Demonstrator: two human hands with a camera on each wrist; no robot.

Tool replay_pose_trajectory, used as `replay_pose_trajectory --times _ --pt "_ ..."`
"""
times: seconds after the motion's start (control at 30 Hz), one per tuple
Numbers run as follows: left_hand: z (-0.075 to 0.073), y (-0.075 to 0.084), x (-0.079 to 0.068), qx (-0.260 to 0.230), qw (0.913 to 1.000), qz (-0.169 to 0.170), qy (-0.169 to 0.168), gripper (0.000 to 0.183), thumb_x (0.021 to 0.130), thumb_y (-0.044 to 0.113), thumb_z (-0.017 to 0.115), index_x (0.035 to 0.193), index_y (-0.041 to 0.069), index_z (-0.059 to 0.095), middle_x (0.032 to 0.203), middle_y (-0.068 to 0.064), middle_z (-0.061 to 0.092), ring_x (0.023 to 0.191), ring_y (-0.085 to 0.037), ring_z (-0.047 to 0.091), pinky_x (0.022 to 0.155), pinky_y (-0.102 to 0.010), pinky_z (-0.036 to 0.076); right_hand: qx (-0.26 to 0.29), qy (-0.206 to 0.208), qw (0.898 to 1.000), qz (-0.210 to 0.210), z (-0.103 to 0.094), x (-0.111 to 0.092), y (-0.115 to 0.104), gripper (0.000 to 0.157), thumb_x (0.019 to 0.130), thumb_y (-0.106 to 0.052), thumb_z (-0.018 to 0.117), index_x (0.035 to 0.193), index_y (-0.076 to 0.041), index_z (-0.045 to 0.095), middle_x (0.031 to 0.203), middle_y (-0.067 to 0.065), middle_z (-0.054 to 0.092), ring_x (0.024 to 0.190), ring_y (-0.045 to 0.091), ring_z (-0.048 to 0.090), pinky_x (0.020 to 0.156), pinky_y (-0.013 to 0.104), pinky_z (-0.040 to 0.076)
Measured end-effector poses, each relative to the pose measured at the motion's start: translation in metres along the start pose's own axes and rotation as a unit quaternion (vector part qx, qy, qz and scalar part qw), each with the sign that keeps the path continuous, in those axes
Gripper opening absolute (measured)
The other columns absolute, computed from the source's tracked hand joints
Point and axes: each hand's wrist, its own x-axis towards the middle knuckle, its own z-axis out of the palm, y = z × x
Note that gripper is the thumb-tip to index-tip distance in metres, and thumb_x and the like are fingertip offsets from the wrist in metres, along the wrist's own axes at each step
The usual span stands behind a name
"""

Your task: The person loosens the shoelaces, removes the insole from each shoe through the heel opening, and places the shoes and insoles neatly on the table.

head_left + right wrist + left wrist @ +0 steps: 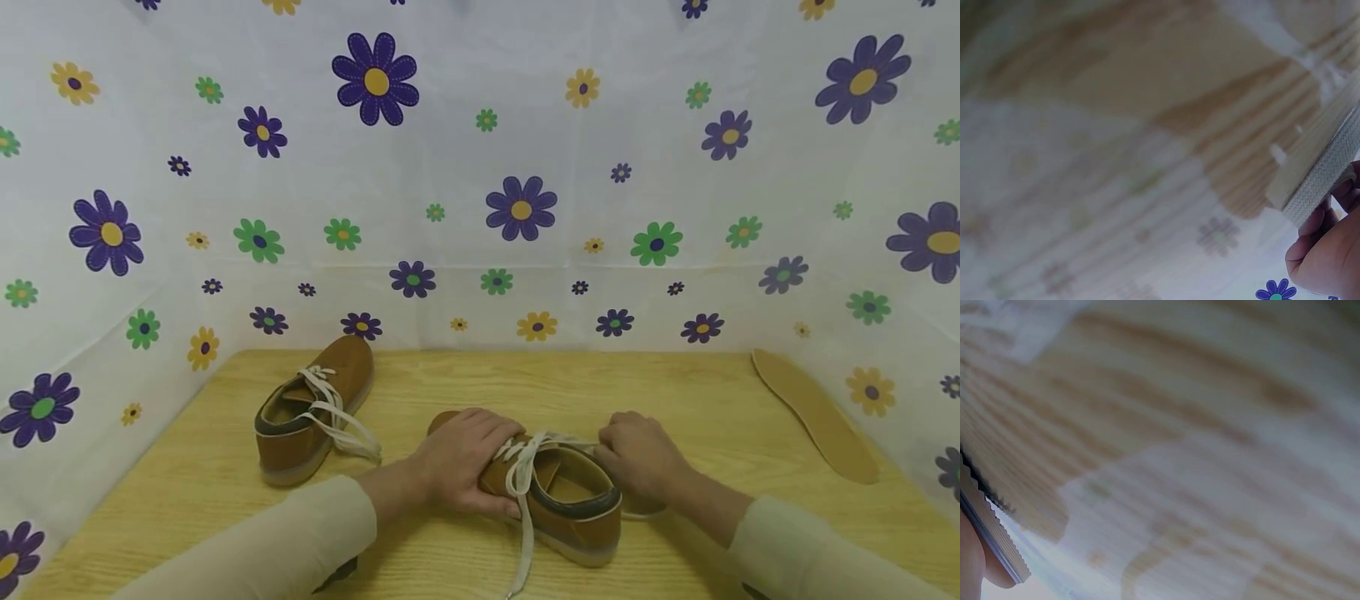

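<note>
Farthest left, 1 brown shoe [347, 379] is standing on the wooden table [465, 375], toe pointing away from the person, its pale lace loose at the side. Nearer the middle, the left hand [468, 467] is holding the second shoe [562, 521] from above, spread across its front part, with the heel turned toward the person and a loose lace [528, 521] hanging down beside it. Just right of that shoe's opening, the right hand [645, 458] is curling its fingers, and it seems to be pinching a tan insole [642, 507], mostly hidden beneath the hand. At the far right, another insole [817, 417] is lying well apart from both shoes. The step in hand is probably insole work on the second shoe, though whether the insole is coming out or going in cannot be told. Either way, the next move is likely calling for a firm left hold on that shoe while the right hand is keeping its pinch and the 2 lace ends are staying clear of the opening.
</note>
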Motion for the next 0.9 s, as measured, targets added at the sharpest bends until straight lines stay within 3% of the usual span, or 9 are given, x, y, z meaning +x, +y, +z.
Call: replay_pose_trajectory --times 0.27,0.53,0.67,0.9 --pt "-0.0005 -0.0004 0.0003 0.005 1.0 0.007 0.005 0.095 0.085 0.085 0.033 0.133 0.006 0.055 0.123 -0.005 0.065 0.114 -0.02 0.062 0.101 -0.042 0.049 -0.004 0.006 1.0 -0.003 -0.001 -0.0005 -0.0014 0.033 0.091 -0.016 0.059 0.059 -0.017 0.054 0.066 -0.004 0.049 0.066 0.013 0.044 0.064 0.032 0.04" --pt "0.0009 0.0003 -0.0004 -0.005 1.0 -0.001 -0.004 0.098 0.084 0.088 0.032 0.133 0.006 0.055 0.124 -0.004 0.065 0.114 -0.019 0.061 0.102 -0.042 0.048 -0.016 -0.015 0.999 0.05 -0.0003 -0.002 0.0037 0.035 0.089 -0.015 0.055 0.055 -0.016 0.049 0.066 -0.001 0.048 0.065 0.015 0.044 0.058 0.032 0.041" --pt "0.0014 -0.0002 -0.0005 -0.001 1.0 -0.002 -0.002 0.099 0.083 0.088 0.032 0.134 0.006 0.055 0.124 -0.004 0.065 0.114 -0.019 0.061 0.103 -0.041 0.048 -0.018 -0.011 0.999 0.049 0.0012 -0.0014 0.0046 0.034 0.089 -0.019 0.057 0.056 -0.018 0.05 0.067 -0.001 0.049 0.065 0.014 0.044 0.059 0.032 0.041" --pt "-0.0015 0.0001 0.0002 0.009 1.0 0.0 -0.002 0.098 0.084 0.087 0.034 0.134 0.006 0.055 0.124 -0.004 0.065 0.114 -0.02 0.062 0.103 -0.042 0.048 -0.026 0.007 0.998 0.052 0.0009 -0.0013 0.0039 0.022 0.083 -0.02 0.062 0.063 -0.018 0.053 0.068 -0.002 0.048 0.065 0.014 0.044 0.059 0.033 0.041"
